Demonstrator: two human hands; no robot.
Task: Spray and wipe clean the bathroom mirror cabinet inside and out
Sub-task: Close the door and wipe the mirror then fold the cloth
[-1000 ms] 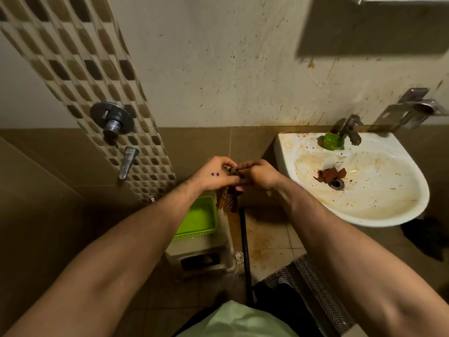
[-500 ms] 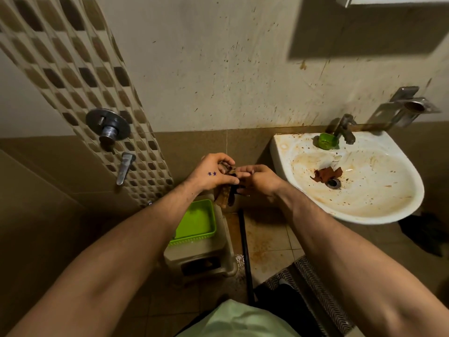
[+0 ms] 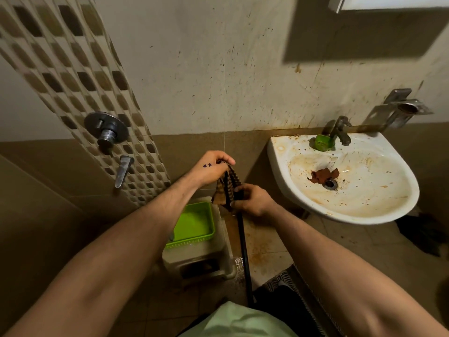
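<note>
Cloth (image 3: 227,188), striped brown and black, hangs between 2 hands: left hand (image 3: 211,170) pinches its top, right hand (image 3: 252,199) grips its lower end, beside the stained sink (image 3: 277,154); mirror cabinet (image 3: 393,2) shows high above.

Left hand (image 3: 213,169) pinches the top end of a brown-and-black striped cloth (image 3: 227,188). Right hand (image 3: 255,200), just below at five o'clock, grips its lower folds. At three o'clock from the hands: a white washbasin (image 3: 277,154), heavily stained, with a brown scrap (image 3: 322,176) touching the drain and a green object (image 3: 322,142) beside the tap (image 3: 340,130). At six o'clock: a green basket (image 3: 194,224) on a plastic stool (image 3: 199,261). Cabinet underside (image 3: 388,2) at one o'clock. Shower valve (image 3: 107,130) at ten o'clock.
</note>
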